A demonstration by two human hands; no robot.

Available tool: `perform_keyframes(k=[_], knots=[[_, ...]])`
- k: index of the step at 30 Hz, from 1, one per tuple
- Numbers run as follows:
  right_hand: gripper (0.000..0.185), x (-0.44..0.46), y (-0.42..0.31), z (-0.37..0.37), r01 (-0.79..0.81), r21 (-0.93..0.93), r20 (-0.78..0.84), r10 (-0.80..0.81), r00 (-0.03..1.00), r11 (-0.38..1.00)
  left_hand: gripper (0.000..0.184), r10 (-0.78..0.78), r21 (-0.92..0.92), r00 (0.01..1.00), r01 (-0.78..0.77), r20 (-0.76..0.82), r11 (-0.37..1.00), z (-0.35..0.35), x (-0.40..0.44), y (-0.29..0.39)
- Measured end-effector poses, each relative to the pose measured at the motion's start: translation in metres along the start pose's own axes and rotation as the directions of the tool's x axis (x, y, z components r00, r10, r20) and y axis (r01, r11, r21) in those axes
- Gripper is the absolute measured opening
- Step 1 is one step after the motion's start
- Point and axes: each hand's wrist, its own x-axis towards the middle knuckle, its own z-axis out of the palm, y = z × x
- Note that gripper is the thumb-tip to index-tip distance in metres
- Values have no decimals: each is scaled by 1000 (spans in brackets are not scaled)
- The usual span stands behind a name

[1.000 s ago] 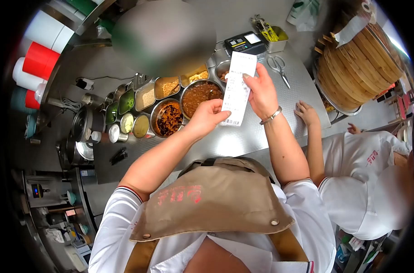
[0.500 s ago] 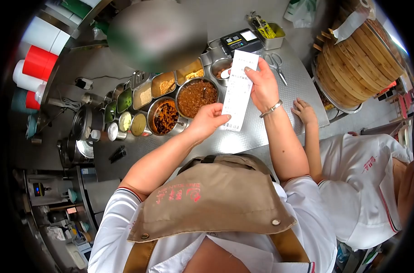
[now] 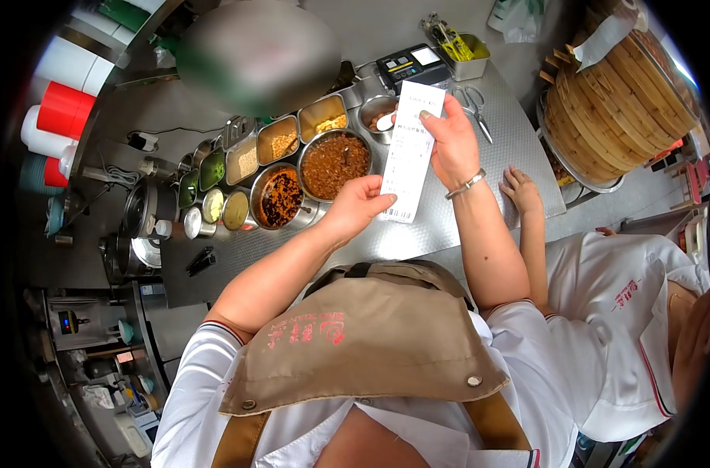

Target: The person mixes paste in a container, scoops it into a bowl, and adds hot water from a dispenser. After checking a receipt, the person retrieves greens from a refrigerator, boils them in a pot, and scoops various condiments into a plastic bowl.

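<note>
A long white printed receipt [image 3: 410,152] is held up over the steel counter. My left hand [image 3: 353,208] pinches its lower left edge between thumb and fingers. Near the top right edge, my right hand [image 3: 452,144] grips it with the thumb on the printed face; a metal bracelet circles that wrist. Just left of the receipt sit a round bowl of reddish-brown sauce [image 3: 335,165] and a bowl of dark chili oil [image 3: 280,198]. Behind the receipt, a small bowl [image 3: 376,117] with a white spoon is partly covered.
Trays of toppings [image 3: 277,142] line the counter [image 3: 417,243]. Scissors [image 3: 477,114], a card-reader-like device [image 3: 412,69] and a metal bin [image 3: 469,62] stand farther back. Bamboo steamers [image 3: 614,117] are at right. A co-worker's hand [image 3: 522,191] rests on the counter edge.
The receipt and both my hands have shifted slightly right relative to the bowls, uncovering more of the sauce bowl. The co-worker at right has changed posture slightly. My grips remain the same.
</note>
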Motion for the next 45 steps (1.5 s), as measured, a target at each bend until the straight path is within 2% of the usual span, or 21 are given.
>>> perform_keyframes(k=[29,32,35,45], knots=[[30,-2,3,1,28,-4,-24,-28,999,1000,19,11,-25,1000,-10,12,1000,2,-1,-2],[30,-2,4,0,36,-1,-32,-36,999,999,19,17,-101,1000,-14,25,995,2,0,-6],[31,-1,4,-1,44,2,-38,-44,998,999,20,-68,-224,998,70,16,972,7,-1,0],[32,-2,3,-4,24,-15,-33,-25,999,1000,25,-75,-249,994,91,74,964,10,5,-4]])
